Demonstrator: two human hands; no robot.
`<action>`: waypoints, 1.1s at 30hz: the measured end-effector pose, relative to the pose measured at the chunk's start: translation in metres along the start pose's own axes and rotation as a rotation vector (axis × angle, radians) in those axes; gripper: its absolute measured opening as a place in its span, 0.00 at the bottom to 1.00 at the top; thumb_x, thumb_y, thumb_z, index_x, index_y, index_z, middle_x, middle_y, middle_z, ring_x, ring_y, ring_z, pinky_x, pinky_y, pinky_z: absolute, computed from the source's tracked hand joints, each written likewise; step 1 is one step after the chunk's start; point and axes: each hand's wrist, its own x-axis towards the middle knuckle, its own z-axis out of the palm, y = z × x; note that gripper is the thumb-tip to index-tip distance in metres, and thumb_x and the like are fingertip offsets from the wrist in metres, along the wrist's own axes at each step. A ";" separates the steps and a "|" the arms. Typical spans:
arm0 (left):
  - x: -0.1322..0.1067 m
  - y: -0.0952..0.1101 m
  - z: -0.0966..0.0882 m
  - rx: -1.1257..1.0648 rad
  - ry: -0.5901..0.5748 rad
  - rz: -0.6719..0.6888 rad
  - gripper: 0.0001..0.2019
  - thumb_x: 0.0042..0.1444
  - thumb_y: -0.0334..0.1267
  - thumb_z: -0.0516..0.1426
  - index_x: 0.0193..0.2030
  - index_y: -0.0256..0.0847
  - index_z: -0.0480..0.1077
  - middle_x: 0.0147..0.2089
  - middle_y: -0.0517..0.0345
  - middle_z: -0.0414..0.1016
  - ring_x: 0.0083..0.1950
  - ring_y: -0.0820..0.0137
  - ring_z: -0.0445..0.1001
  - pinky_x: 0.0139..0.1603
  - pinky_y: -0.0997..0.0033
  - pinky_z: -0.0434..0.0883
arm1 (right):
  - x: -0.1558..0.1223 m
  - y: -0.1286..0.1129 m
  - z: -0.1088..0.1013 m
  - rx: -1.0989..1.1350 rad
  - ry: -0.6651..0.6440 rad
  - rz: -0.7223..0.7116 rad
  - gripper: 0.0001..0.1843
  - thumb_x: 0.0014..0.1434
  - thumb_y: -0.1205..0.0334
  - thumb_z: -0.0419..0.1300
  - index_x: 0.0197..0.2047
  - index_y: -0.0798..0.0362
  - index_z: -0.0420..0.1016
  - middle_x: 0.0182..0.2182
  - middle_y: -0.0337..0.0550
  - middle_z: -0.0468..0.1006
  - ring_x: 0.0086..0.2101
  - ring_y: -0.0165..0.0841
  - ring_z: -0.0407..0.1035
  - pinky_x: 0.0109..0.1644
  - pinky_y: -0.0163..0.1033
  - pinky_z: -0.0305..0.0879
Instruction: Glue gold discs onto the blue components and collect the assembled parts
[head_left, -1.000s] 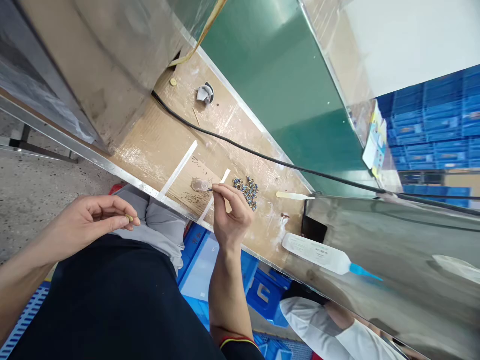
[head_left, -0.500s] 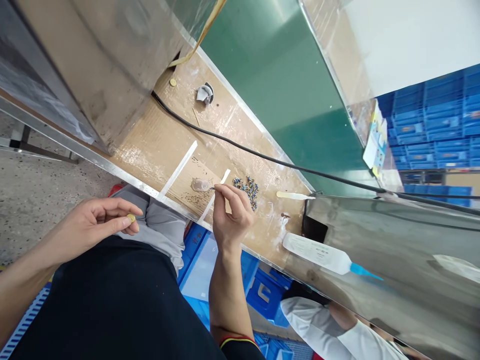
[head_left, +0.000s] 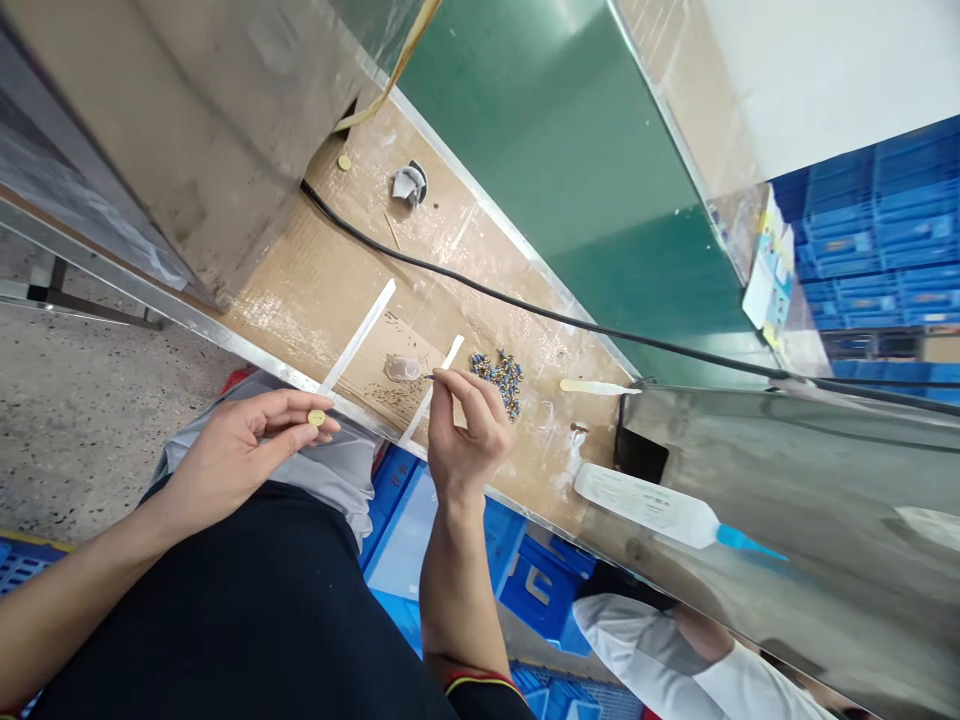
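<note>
My left hand (head_left: 244, 450) is raised over the bench's near edge, its fingertips shut on a small round gold disc (head_left: 316, 418). My right hand (head_left: 465, 430) pinches a thin dark-tipped pick (head_left: 428, 377), mostly hidden by the fingers. The tip is right next to a translucent blob (head_left: 403, 369) on a cardboard sheet (head_left: 382, 395). Beyond my right fingers lies a heap of tiny blue and gold parts (head_left: 499, 383). Two white strips (head_left: 358, 338) frame the cardboard sheet.
A black cable (head_left: 480, 287) crosses the cardboard-topped bench (head_left: 300, 300). A wooden stick (head_left: 596, 387) and a white bottle with a blue nozzle (head_left: 645, 505) lie to the right. Steel panels flank the bench. A co-worker's white sleeve (head_left: 645, 650) and blue crates (head_left: 877, 230) show beyond.
My left hand has moved right and up toward the bench edge, carrying the gold disc. My right hand has hardly moved, and the view has shifted slightly.
</note>
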 end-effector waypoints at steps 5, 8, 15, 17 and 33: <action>0.007 0.016 0.021 0.086 0.018 0.075 0.16 0.74 0.55 0.70 0.62 0.53 0.87 0.55 0.60 0.94 0.58 0.61 0.94 0.67 0.64 0.87 | -0.009 -0.027 -0.011 0.195 0.066 0.161 0.08 0.76 0.65 0.71 0.54 0.42 0.91 0.46 0.42 0.91 0.48 0.41 0.88 0.55 0.51 0.87; 0.009 0.023 0.030 0.120 0.013 0.134 0.12 0.75 0.50 0.70 0.59 0.54 0.88 0.54 0.63 0.94 0.57 0.64 0.94 0.65 0.68 0.87 | -0.017 -0.051 -0.014 0.314 0.060 0.167 0.13 0.75 0.69 0.72 0.56 0.42 0.90 0.46 0.41 0.92 0.48 0.40 0.89 0.54 0.49 0.88; 0.016 0.023 0.032 -0.019 -0.055 0.072 0.12 0.76 0.47 0.69 0.60 0.49 0.85 0.52 0.58 0.94 0.53 0.65 0.93 0.60 0.68 0.88 | -0.021 -0.065 -0.011 0.500 0.056 0.273 0.10 0.75 0.68 0.71 0.54 0.43 0.90 0.46 0.42 0.92 0.48 0.38 0.88 0.52 0.46 0.89; 0.017 0.025 0.031 -0.068 -0.070 0.008 0.12 0.73 0.46 0.70 0.58 0.46 0.83 0.49 0.56 0.94 0.52 0.63 0.94 0.60 0.66 0.89 | -0.022 -0.061 -0.008 0.611 0.053 0.387 0.06 0.76 0.65 0.71 0.51 0.44 0.89 0.45 0.43 0.91 0.47 0.38 0.87 0.48 0.44 0.88; 0.018 0.034 0.028 0.050 -0.127 0.078 0.09 0.76 0.44 0.67 0.51 0.46 0.89 0.40 0.59 0.90 0.39 0.70 0.86 0.45 0.74 0.84 | -0.036 -0.037 -0.001 1.118 -0.023 0.781 0.06 0.75 0.57 0.71 0.54 0.40 0.85 0.46 0.38 0.87 0.38 0.30 0.81 0.45 0.38 0.85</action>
